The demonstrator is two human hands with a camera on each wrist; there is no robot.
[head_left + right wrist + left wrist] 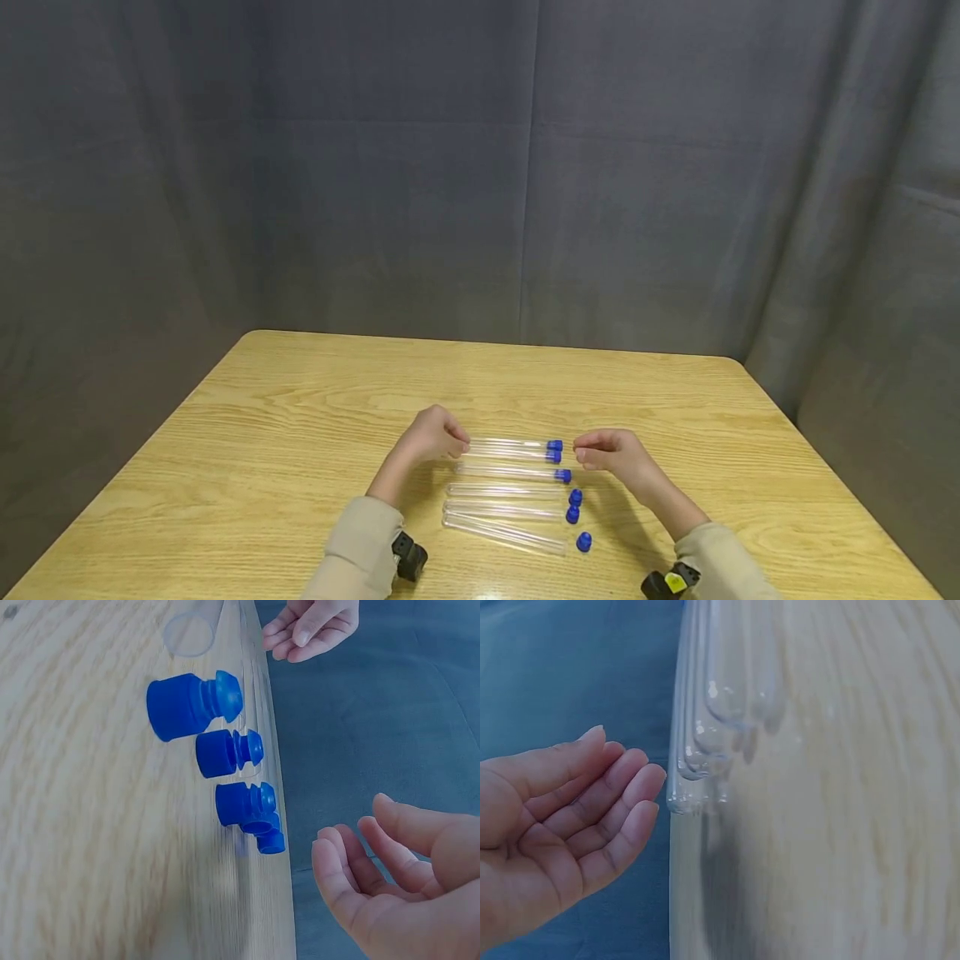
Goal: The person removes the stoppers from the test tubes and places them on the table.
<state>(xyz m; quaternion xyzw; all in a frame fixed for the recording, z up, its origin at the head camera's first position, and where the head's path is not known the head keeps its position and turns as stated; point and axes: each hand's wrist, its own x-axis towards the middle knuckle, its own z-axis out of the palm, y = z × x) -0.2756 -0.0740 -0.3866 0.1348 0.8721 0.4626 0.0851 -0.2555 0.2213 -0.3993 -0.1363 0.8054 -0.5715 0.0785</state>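
Clear test tubes lie in a row across the middle of the table. Three at the far side wear blue caps, such as the nearest capped tube [510, 472]. Three nearer ones are uncapped, the closest tube [502, 533] lying at a slant. Beside their mouths sit three loose blue caps [584, 542], seen larger in the right wrist view as ribbed blue stoppers [176, 706]. My left hand [435, 433] hovers by the rounded ends of the far tubes, fingers loosely bent, nothing in it. Just right of the capped ends, my right hand [615, 454] is likewise empty, its fingers relaxed.
The wooden table [300, 433] has rounded far corners. Grey curtains [390, 208] hang behind it and along both sides. A small black camera [408, 557] is strapped at the left wrist, and another camera [660, 585] at the right.
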